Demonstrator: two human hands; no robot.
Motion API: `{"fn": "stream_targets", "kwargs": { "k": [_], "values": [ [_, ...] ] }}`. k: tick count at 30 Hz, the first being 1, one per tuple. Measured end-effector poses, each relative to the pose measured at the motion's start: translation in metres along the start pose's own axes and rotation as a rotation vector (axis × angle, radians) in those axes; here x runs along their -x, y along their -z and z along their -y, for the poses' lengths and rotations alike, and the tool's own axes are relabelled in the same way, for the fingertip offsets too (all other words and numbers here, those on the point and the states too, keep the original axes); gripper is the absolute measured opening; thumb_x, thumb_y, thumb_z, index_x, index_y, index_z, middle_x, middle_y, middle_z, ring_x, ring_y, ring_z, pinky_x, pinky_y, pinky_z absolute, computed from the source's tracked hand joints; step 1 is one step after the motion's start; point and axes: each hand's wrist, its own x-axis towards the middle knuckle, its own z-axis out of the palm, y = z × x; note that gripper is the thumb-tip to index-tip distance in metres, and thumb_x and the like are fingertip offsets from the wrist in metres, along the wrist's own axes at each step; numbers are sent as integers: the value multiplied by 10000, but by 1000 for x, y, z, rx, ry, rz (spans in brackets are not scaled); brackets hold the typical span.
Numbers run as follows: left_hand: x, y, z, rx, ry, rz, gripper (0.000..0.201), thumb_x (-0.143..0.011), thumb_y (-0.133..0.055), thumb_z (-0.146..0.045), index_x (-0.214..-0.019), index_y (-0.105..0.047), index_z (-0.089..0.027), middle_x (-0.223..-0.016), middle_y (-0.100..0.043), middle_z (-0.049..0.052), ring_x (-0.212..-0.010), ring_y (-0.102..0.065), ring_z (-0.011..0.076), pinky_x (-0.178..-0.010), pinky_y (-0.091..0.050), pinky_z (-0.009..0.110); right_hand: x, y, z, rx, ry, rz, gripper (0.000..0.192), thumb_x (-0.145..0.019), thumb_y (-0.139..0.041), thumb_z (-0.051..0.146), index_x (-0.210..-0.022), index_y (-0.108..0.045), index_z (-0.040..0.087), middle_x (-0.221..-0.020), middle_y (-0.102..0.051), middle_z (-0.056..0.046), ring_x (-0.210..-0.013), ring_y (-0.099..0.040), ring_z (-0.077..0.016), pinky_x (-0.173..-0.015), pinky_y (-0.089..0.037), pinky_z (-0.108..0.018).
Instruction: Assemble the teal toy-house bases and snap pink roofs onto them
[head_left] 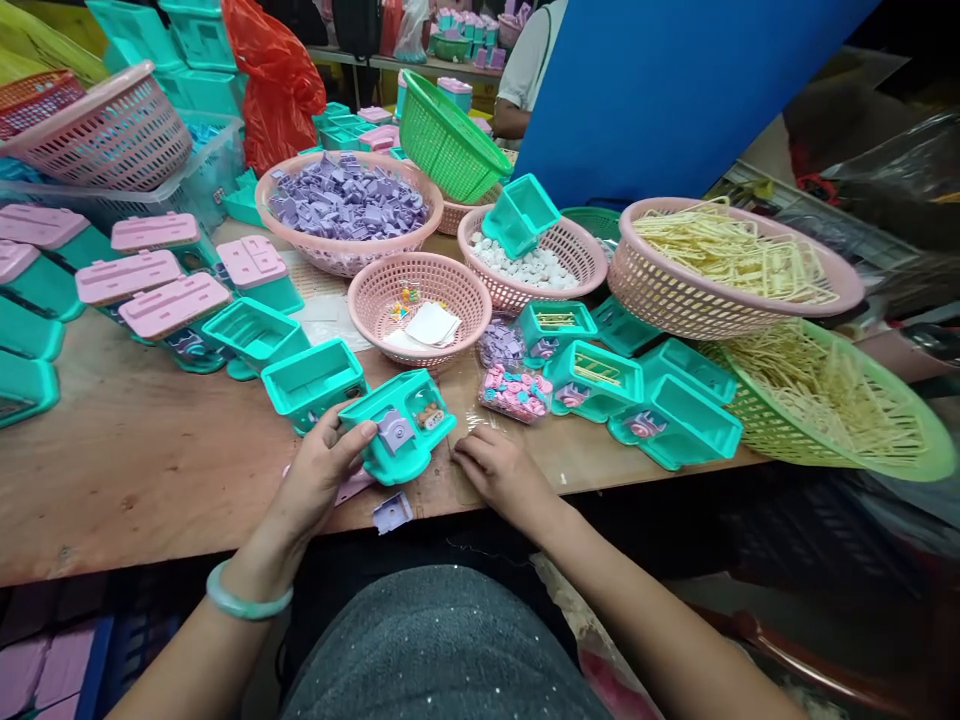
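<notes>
My left hand [311,480] grips the left side of a teal plastic toy housing [411,462], thumb on its front. A purple square part with a round boss [394,432] sits on that front, beside a small window. My right hand [504,478] is on the tabletop just right of the housing, its fingers curled and pressed together; whatever they may hold is hidden. A loose purple part [392,513] lies at the table edge below the housing. Behind my left hand stands another open teal housing [313,375].
Pink baskets hold purple parts [349,205], white pieces [525,265] and yellow frames [727,250]. A nearer pink basket [420,265] contains white cards. Pink-lidded teal housings [176,305] stand left; open ones [679,420] stand right. A bag of pink and blue pieces [516,392] lies between.
</notes>
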Motion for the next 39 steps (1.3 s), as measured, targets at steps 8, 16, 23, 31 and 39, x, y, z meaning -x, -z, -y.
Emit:
{"fn": "stream_targets", "kwargs": {
  "k": [8,16,23,31,39],
  "values": [
    [-4,-1,-1,-24,49,-67,740,-641,-908,-483,-1274,-600,-256,-1123,-754,54,-896,-763,242,-672,-632,301,3,-4,0,138,-35,-44,204,-969,-559,123,-795,-640,193,-798,-646,-54,-765,-618,-195,-680,-482,-300],
    [10,-30,9,-48,-72,-67,751,-632,-913,-493,-1233,-581,-189,-1194,-744,114,-1136,-701,305,-881,-611,368,0,23,55,-408,-203,-498,67,-975,-604,182,-947,-643,228,-879,-691,-30,-838,-673,-187,-767,-549,-316],
    [17,-37,13,-93,-112,-43,741,-677,-883,-491,-1273,-537,-217,-1232,-730,115,-1135,-707,314,-884,-613,391,-9,16,72,-470,-208,-531,75,-956,-622,183,-920,-669,230,-865,-706,-29,-813,-682,-181,-761,-571,-325],
    [15,-35,15,-111,-135,-29,714,-693,-872,-465,-1267,-531,-211,-1224,-731,113,-1125,-711,300,-937,-599,416,-6,13,70,-458,-226,-546,69,-952,-634,189,-926,-681,232,-855,-717,-33,-783,-690,-187,-724,-586,-330],
    [13,-31,18,-124,-149,1,690,-722,-861,-462,-1278,-527,-226,-1229,-726,98,-1151,-697,291,-955,-583,401,-7,19,72,-343,-164,-527,107,-953,-622,143,-961,-668,239,-871,-719,-38,-796,-700,-190,-727,-606,-333]
  ]
}}
